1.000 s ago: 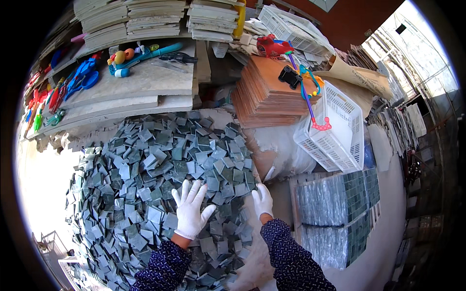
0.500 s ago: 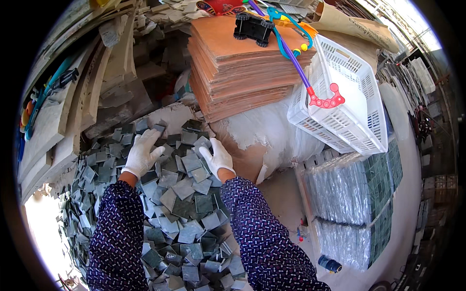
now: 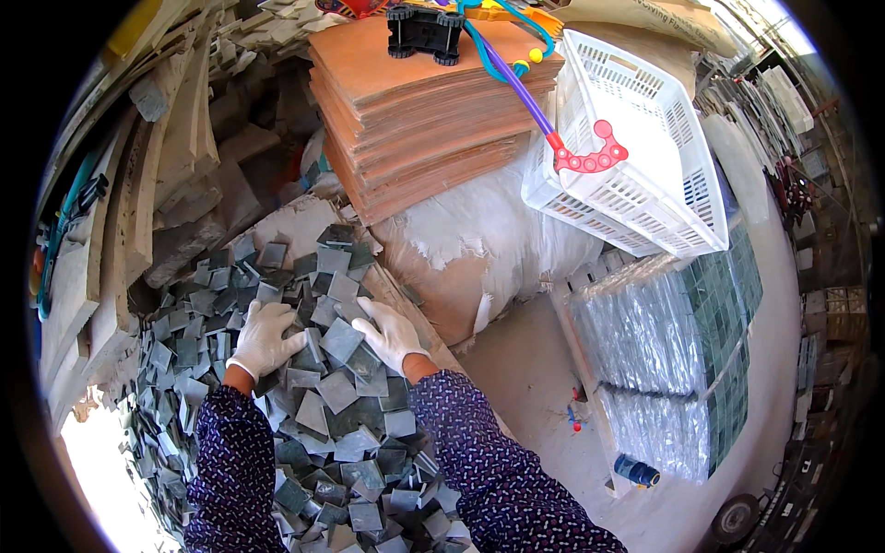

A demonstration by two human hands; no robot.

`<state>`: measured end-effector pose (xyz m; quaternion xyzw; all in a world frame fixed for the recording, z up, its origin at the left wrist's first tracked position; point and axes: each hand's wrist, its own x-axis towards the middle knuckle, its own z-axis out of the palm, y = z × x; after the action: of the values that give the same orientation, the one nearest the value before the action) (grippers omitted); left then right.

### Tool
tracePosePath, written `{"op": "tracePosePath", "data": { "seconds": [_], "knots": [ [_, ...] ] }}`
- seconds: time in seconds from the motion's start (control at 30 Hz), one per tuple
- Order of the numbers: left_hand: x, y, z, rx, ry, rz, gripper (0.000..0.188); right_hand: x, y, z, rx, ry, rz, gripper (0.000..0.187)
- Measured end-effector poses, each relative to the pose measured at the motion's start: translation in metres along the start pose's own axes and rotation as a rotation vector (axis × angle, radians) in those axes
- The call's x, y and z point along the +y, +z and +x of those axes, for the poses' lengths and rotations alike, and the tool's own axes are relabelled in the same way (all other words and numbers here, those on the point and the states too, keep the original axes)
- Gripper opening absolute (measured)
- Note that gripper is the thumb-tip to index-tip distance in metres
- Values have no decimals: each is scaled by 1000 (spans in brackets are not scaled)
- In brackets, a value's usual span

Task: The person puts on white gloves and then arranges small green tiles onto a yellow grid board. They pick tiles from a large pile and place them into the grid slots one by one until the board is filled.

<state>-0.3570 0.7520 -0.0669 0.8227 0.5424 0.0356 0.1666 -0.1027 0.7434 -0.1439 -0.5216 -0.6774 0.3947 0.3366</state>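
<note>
From the head view, both gloved hands rest palm-down on a heap of small grey-green tiles [image 3: 313, 405] that fills the near left of the scene. The left hand [image 3: 263, 336] lies flat with fingers spread, gripping nothing. The right hand [image 3: 389, 334] sits just to its right, fingers also spread over the tiles, nothing clasped. One loose tile [image 3: 341, 339] lies between the two hands. Far behind the heap stands a stack of orange slabs [image 3: 424, 111] with a black toy car [image 3: 424, 32] on top. To the right, a white basket [image 3: 636, 147] tilts over wrapped sheets of green mosaic [image 3: 682, 341]. A white sack [image 3: 479, 240] sits under the slabs.
</note>
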Motion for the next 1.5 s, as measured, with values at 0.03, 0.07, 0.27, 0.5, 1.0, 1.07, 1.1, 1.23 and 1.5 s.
{"op": "tracePosePath", "data": {
  "seconds": [0.03,0.07,0.27,0.5,1.0,1.07,1.1,1.23,1.5],
  "knots": [
    [16,-19,-3,-176,-76,-87,42,-14,-8,-6,-106,49,52,55],
    [17,-18,-11,-155,-36,-133,37,-11,-5,-14,-158,36,104,55],
    [37,-33,-85,-142,-61,-404,47,-77,-11,-63,-459,58,140,48],
    [84,-53,-205,-159,-102,-481,60,-125,10,-144,-331,-191,149,46],
    [137,-56,-111,20,-69,-97,49,-144,-85,-186,-249,-324,1,49],
    [134,-7,-50,46,70,-106,53,-76,-102,-134,39,-269,-234,49],
    [138,8,-24,61,93,-49,55,-32,-100,-118,52,-214,-330,52],
    [140,51,22,-82,-18,189,53,42,-72,-100,61,-45,-548,67],
    [127,42,-26,-186,81,22,51,-11,-30,-144,-5,-70,-91,77]
  ]
}}
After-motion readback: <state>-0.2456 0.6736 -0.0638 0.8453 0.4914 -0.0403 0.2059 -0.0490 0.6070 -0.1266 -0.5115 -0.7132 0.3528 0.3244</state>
